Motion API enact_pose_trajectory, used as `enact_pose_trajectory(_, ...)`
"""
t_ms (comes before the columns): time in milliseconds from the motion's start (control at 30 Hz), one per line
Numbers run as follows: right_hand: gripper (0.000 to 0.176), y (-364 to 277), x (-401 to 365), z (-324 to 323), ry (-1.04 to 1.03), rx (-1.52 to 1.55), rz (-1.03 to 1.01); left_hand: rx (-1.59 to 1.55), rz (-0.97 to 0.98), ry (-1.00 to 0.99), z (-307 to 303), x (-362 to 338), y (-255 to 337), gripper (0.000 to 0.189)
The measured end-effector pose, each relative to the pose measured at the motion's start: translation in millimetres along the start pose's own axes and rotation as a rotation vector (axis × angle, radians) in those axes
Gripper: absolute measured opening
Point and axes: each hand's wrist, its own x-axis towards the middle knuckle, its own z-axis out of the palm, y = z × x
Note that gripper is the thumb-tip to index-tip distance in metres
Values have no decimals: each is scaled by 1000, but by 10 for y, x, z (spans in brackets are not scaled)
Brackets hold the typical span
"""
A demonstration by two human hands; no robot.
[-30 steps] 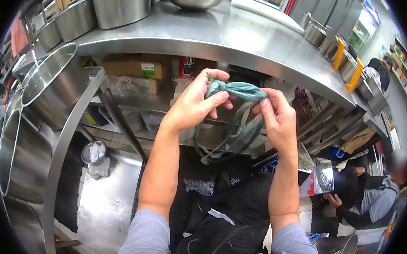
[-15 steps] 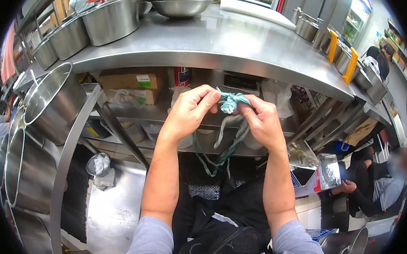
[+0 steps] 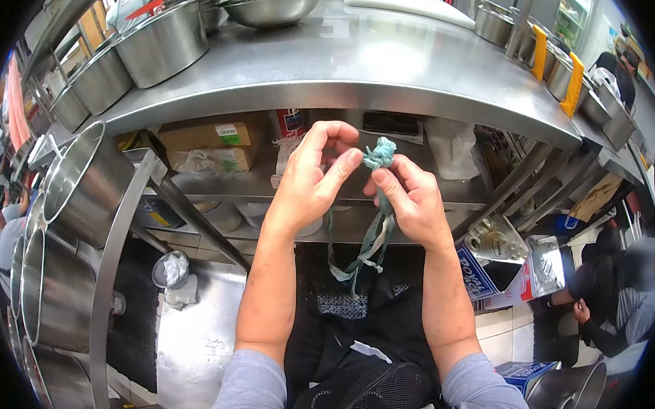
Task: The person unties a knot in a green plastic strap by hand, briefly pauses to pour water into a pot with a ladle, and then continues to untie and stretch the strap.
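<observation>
A knotted bundle of teal cloth cord is held up in front of me, its loose strands hanging down toward my lap. My right hand pinches it just below the knot, between thumb and fingers. To the left of the knot is my left hand, its thumb and curved fingers apart and holding nothing. The left thumb tip is right at the edge of the knot.
A steel counter spans the front, with steel pots and a bowl on it. Below are shelves with a cardboard box. More pots stand left. A seated person and tins are at right.
My left hand has let go of the knot, and its fingers have spread. My right hand has tilted the knot upright. The hanging strands have swung closer together.
</observation>
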Motion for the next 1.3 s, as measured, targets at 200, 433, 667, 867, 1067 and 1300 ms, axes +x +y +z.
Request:
enact_pose_trajectory(200,16,-59,-31,-49,-11,-47,-19,167,128,-207,9,22,57,41)
enact_pose_trajectory(433,15,-22,-34,-49,-17,-250,-218,73,-63,-215,5,-31,32,22)
enact_pose_trajectory(667,16,-10,-25,-10,57,-326,-322,82,10,-212,-20,-42,-100,18)
enact_pose_trajectory(867,18,130,-33,-66,90,-544,-378,176,75,-158,66,-11,-135,19)
enact_pose_trajectory(1067,19,125,-66,-146,99,-610,-345,457,147,-217,107,-38,-101,23)
enact_pose_trajectory(1300,16,75,-78,-140,93,-286,-273,230,113,-88,199,-57,-219,16)
